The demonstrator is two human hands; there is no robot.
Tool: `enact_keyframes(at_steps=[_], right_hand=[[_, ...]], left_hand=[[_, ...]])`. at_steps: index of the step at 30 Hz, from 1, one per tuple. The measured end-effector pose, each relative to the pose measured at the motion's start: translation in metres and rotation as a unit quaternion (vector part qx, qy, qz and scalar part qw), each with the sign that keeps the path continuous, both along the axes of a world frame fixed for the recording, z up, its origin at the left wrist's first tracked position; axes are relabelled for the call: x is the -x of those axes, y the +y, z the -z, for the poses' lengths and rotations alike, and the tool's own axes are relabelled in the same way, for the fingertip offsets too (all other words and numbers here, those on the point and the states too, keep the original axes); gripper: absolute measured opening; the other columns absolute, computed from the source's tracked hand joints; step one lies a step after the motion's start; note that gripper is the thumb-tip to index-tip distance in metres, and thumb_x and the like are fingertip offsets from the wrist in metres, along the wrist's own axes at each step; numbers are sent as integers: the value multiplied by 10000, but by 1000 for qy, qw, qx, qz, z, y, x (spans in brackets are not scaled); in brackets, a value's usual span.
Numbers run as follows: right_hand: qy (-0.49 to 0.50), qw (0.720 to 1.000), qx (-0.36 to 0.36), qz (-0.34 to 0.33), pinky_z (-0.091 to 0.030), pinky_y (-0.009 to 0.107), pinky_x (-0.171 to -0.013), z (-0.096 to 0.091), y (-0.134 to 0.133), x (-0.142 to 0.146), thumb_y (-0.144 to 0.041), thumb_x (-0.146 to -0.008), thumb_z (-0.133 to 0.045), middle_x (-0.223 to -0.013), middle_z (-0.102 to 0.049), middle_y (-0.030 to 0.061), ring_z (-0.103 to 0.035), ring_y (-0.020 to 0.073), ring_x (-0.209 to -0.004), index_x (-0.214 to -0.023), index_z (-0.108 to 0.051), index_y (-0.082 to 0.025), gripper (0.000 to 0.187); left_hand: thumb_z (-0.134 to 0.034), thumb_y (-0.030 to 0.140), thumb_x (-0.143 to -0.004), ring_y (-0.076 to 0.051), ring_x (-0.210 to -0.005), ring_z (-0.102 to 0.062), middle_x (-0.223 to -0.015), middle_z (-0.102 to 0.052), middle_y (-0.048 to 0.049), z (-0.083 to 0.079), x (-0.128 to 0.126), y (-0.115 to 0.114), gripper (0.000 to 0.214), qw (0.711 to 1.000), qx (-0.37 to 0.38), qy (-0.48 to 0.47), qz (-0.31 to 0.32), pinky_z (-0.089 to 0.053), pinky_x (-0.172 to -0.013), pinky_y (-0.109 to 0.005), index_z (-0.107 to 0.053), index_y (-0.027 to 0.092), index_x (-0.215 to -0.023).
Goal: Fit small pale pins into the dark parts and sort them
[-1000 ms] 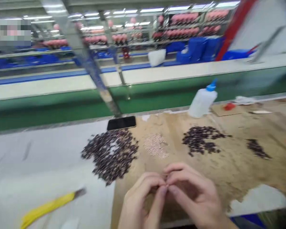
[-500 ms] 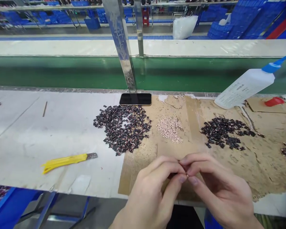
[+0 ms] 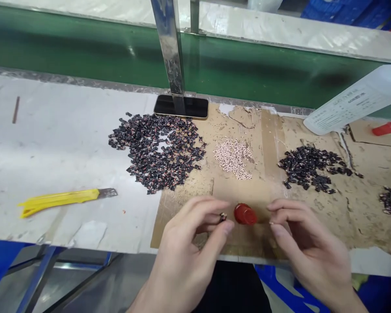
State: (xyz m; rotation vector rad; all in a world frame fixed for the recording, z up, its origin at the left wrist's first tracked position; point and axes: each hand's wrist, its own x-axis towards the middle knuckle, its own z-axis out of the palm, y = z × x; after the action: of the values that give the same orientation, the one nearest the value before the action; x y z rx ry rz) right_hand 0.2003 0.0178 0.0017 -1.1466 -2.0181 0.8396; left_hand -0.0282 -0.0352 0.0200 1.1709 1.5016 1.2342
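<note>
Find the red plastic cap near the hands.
In the head view, the red plastic cap sits on the cardboard between the left hand and right hand, right of the small dark piece at the left fingertips.

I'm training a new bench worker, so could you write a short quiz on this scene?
1. True or false: the red cap rests on the cardboard sheet.
2. Multiple choice: what lies just beyond the large dark pile of small pieces, toward the green belt?
A. a black phone
B. a yellow utility knife
C. a white squeeze bottle
3. Fill in the blank: the small dark piece is pinched by the ____.

Key: 1 true; 2 A; 3 left hand
</note>
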Motion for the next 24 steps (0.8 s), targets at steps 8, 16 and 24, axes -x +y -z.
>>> enact_keyframes(at_steps=[8, 16, 24], right_hand=[[-105, 992, -68, -33, -558, 318, -915, 7, -2, 5, -98, -941, -644, -1153, -648, 77, -663, 201, -1074, -1027, -628, -233, 161], [-108, 991, -69, -45, -565, 315, -919, 6, -1, 7, -78, -925, -650, -1160, -645, 78, -667, 198, -1058, -1046, -623, -226, 192], [-25, 1000, 15, 7, -515, 271, -948, 0, -4, 8, -94, -934, -670, -1126, -642, 60, -638, 175, -1076, -978, -661, -238, 151]], left_hand=[[-755, 126, -883, -119, -693, -762, -813, -806, 47, 1, 6, -4, 175, 996, 54, -37, -61, -629, -659, -171, -803, 275, -961], [-748, 82, -872, -79, -729, -756, -852, -785, 66, 0, 6, -3, 243, 997, 39, -30, -64, -603, -683, -108, -807, 297, -969], [-694, 71, -893, -72, -760, -754, -890, -774, 52, -6, 7, 0, 246, 997, 22, -42, -53, -596, -705, -101, -815, 281, -932]])
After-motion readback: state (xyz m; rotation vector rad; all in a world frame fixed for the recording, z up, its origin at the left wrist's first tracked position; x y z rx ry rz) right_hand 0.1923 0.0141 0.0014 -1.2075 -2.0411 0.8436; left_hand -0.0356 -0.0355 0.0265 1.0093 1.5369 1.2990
